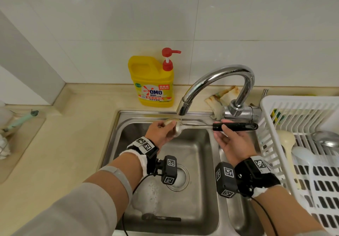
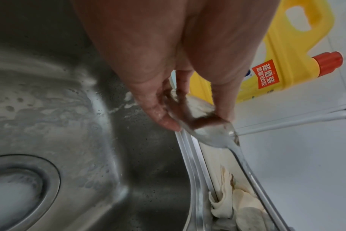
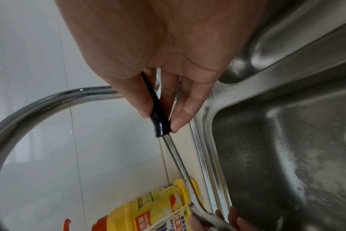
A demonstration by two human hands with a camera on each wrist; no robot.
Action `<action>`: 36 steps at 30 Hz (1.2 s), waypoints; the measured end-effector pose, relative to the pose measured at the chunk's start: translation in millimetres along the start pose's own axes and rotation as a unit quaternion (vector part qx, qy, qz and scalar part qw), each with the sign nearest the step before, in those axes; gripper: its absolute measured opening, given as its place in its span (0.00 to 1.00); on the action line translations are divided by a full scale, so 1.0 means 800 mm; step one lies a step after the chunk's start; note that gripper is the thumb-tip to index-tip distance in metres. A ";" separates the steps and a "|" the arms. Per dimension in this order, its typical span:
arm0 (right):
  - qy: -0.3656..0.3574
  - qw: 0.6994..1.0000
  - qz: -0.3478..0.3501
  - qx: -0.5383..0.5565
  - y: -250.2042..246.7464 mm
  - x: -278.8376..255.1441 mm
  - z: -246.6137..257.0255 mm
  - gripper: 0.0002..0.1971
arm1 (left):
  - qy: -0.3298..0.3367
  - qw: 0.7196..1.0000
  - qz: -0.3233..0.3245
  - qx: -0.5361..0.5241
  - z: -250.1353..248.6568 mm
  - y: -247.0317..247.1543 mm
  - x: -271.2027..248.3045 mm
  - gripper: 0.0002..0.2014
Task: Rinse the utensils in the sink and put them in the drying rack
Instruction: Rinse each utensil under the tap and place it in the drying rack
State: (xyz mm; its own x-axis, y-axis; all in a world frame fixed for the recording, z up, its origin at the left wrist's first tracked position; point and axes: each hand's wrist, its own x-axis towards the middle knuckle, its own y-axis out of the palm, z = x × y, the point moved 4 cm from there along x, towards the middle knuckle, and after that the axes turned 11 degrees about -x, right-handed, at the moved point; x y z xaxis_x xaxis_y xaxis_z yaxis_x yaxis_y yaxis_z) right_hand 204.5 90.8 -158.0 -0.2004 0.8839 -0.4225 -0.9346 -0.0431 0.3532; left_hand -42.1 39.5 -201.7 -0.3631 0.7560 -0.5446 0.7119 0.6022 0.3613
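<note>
A metal spoon (image 1: 197,126) with a black handle (image 1: 238,126) lies level under the faucet spout (image 1: 183,107), where a thin stream of water falls on its bowl. My left hand (image 1: 166,125) grips the bowl (image 2: 211,136) between thumb and fingers, with something pale, a cloth or sponge, against it. My right hand (image 1: 225,135) pinches the black handle (image 3: 158,115) between thumb and fingertips. Another utensil (image 1: 161,218) with a dark handle lies on the sink floor near the front. The white drying rack (image 1: 293,111) stands to the right of the sink (image 1: 117,125).
A yellow detergent bottle (image 1: 153,83) with a red pump stands behind the sink. A crumpled cloth (image 1: 222,96) lies behind the faucet base. Foam (image 1: 148,193) sits on the sink floor left of the drain (image 1: 178,178). The rack holds a ladle (image 1: 326,138) and pale utensils (image 1: 286,140).
</note>
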 end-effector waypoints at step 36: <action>-0.056 0.997 0.022 -0.045 0.050 0.007 0.028 0.11 | 0.021 0.986 0.013 0.166 -0.023 -0.004 -0.011 0.28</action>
State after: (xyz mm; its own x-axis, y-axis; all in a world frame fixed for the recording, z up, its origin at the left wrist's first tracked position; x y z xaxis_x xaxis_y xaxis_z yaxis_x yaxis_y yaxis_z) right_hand 172.7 104.5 -127.5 -0.2129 0.9263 -0.3110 -0.9489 -0.1201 0.2918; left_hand -52.0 35.7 -184.3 -0.3624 0.7844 -0.5034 0.8763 0.4708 0.1028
